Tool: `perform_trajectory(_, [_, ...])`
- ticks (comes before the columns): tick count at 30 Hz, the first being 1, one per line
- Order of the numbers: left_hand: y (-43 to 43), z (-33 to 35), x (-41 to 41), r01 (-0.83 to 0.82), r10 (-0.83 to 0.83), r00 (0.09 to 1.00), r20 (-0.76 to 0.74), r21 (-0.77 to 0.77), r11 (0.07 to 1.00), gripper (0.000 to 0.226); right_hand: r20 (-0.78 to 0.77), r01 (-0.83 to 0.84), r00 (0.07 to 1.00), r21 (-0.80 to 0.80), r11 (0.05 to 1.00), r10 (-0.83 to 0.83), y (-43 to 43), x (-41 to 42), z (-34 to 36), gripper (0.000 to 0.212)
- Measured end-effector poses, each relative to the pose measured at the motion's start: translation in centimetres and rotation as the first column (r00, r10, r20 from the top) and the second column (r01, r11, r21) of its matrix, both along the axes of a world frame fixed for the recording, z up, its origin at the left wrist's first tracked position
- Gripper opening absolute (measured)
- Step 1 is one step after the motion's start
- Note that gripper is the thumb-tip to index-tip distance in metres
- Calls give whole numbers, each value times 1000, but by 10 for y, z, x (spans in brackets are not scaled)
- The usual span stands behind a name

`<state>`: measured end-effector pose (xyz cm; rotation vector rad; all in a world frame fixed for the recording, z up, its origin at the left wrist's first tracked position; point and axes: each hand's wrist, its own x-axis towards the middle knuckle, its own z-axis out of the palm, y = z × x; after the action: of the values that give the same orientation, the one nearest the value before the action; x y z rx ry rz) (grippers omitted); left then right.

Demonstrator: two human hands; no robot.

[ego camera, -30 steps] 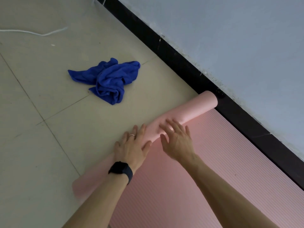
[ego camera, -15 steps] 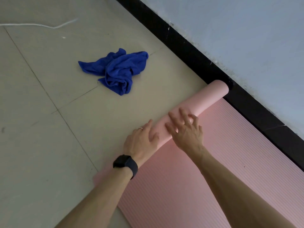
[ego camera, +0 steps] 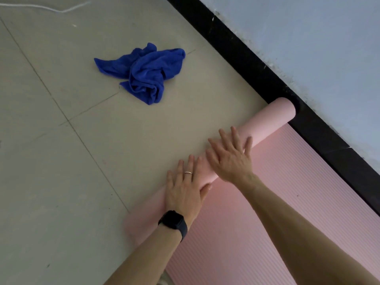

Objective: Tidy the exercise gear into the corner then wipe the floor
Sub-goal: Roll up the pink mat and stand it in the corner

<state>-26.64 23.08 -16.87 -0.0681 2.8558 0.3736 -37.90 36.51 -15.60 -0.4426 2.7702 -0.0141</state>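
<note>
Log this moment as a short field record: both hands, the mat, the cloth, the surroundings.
left hand: flat on the roll of the pink mat, fingers straight; black watch on wrist
right hand: flat on the roll beside it, fingers spread
pink mat: partly rolled, far end at the black skirting; rest flat on the floor
blue cloth: crumpled on the floor tiles, apart from the mat
white cable: on the floor, top edge of view
stage: mat not fully rolled; cloth untouched
</note>
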Motion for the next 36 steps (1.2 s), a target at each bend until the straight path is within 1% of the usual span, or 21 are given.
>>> perform_trajectory(2, [6,10,10,57,-55,998,-30,91,994,69,-15,17,1000,-33,999,-17,23,22,-16,60])
perform_trajectory(4, [-5,16,7,59,-53,998,-37,202,978,60,-45,45,998,-88,995,-49,40,44,-28,59])
perform_trajectory(5, [-14,17,2,50,-42,998,-38,239,970,60,-55,64,996,-97,993,-70,46,51,-30,58])
perform_trajectory(7, [-31,9,-13,76,-71,997,-35,171,982,75,-53,87,994,-96,992,-92,56,55,-30,57])
perform_trajectory(9, [-34,-1,-17,133,-147,984,98,135,982,86,-17,94,995,-80,992,-95,61,60,-24,57])
perform_trajectory(11, [-18,-11,-8,178,-201,965,167,141,974,84,-33,115,993,-38,993,-116,65,75,-14,57])
perform_trajectory(13, [2,-11,6,170,-196,966,169,154,973,80,-94,174,980,-34,984,-177,66,89,3,51])
perform_trajectory(16, [25,-9,30,158,-170,979,113,110,981,79,-240,226,938,-131,965,-252,52,83,29,37])
perform_trajectory(18, [36,-4,40,149,-156,986,65,103,983,81,-200,143,965,-151,978,-172,41,67,31,44])
perform_trajectory(20, [45,1,48,157,-161,986,42,75,985,81,-74,39,996,-82,996,-45,42,58,18,51])
perform_trajectory(21, [50,4,53,170,-174,984,44,83,982,79,-29,24,999,-52,998,-26,51,61,9,52])
perform_trajectory(23, [56,12,57,179,-193,979,60,186,966,74,-35,45,998,-42,998,-47,74,76,-7,53])
perform_trajectory(25, [52,23,53,70,-129,983,129,386,920,68,-93,44,994,-71,996,-51,94,98,-16,53])
perform_trajectory(26, [50,27,50,48,-101,989,108,414,909,66,-99,48,993,-77,996,-56,104,111,-17,53])
perform_trajectory(27, [48,27,47,70,-93,994,50,354,933,66,-95,69,993,-78,995,-76,117,124,-17,51])
perform_trajectory(28, [46,25,44,92,-102,994,27,249,964,70,-94,93,990,-82,992,-101,130,137,-16,50])
perform_trajectory(30, [52,21,44,126,-136,980,147,77,989,81,-70,116,990,-83,990,-122,154,163,-13,50])
perform_trajectory(31, [60,18,50,149,-156,961,227,50,988,86,-70,112,991,-81,990,-118,164,175,-10,49])
perform_trajectory(33, [87,13,74,142,-170,940,297,114,983,87,-116,130,983,-98,987,-142,177,191,1,47])
perform_trajectory(35, [111,11,97,87,-126,962,242,164,983,85,-208,197,953,-136,971,-222,175,184,19,42])
perform_trajectory(36, [120,10,106,71,-98,975,201,138,988,84,-262,212,932,-161,964,-249,169,175,29,41])
